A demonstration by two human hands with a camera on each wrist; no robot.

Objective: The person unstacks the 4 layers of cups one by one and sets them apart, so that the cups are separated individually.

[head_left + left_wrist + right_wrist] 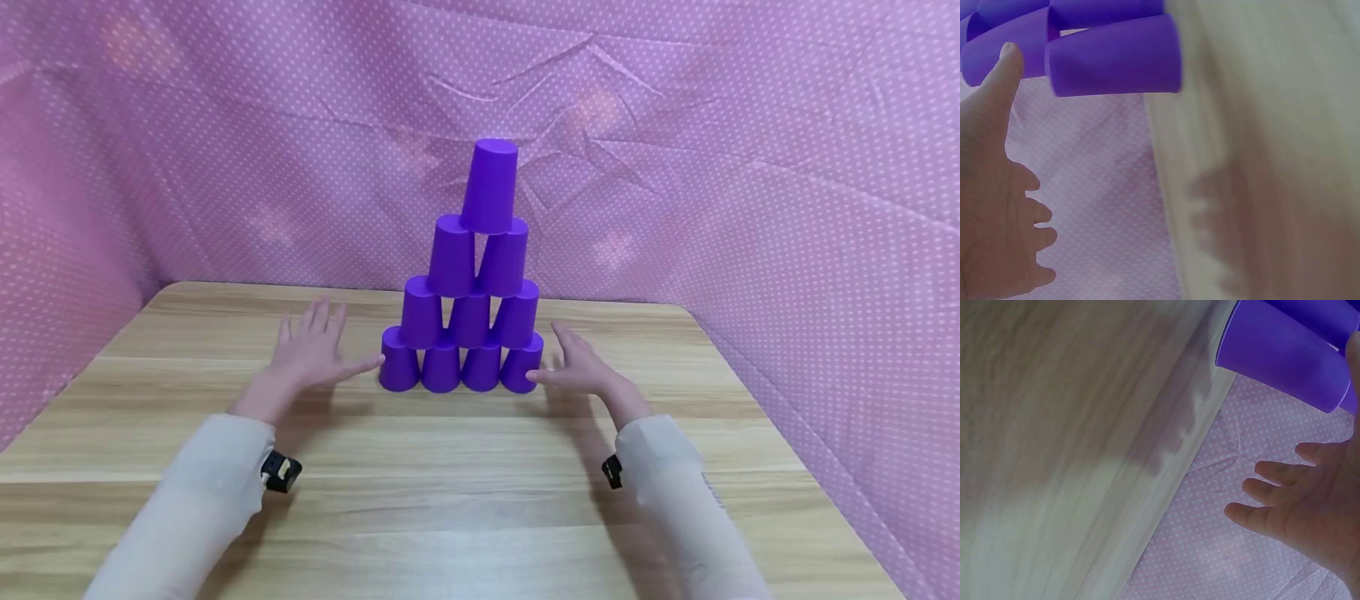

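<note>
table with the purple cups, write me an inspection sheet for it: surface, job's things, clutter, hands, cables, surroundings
Surface: wood-grain table, shadows of both arms on it
Job's things: ten purple cups, mouth down, stacked in rows of four, three, two and one
Clutter: nothing seen
Hands: left hand and right hand open, one on each side of the stack; thumbs at the bottom row's end cups, contact cannot be told
Cables: nothing seen
Surroundings: pink dotted fabric behind and at both sides; pale sleeves, small black device at each wrist
</note>
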